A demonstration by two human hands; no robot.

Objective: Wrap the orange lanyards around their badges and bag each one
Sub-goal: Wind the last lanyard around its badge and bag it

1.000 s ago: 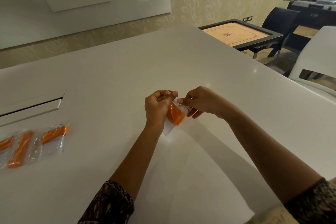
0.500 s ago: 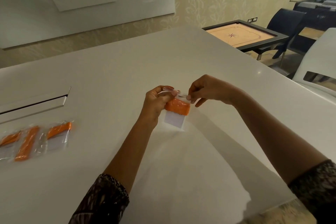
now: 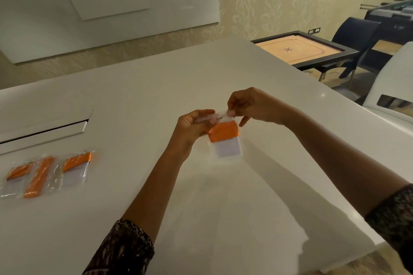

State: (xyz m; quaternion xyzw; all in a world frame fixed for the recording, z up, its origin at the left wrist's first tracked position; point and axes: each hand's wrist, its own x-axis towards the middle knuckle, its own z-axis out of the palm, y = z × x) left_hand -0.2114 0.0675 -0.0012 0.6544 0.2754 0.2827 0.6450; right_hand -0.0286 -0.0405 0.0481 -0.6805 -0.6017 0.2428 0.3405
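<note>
**Head view.** Two forearms in dark patterned sleeves reach over a white table.

- **Left hand:** the left hand has its fingers curled. Thumb and fingertips pinch the left end of the top edge of a clear bag.
- **Right hand:** the right hand pinches the right end of the same edge between thumb and forefinger. Its other fingers are loosely bent, and one points down beside the bag.
- **Bag:** it hangs between the two hands near the middle of the table, slightly tilted. Inside is a white badge, its upper part covered by the wound orange lanyard. Whether the lower edge of the bag touches the table cannot be told, nor whether its mouth is sealed.
- **Other bags:** a row of three more bags lies flat near the left edge of the table, well apart from the hands. Each shows an orange band and a pale card, and the three lie side by side, touching or nearly so.
- **Table fitting:** a long slot is set in the tabletop just beyond that row.
- **Background:** a whiteboard hangs on the patterned wall. To the right of the table stand a carrom board, a dark chair and a white chair.
</note>
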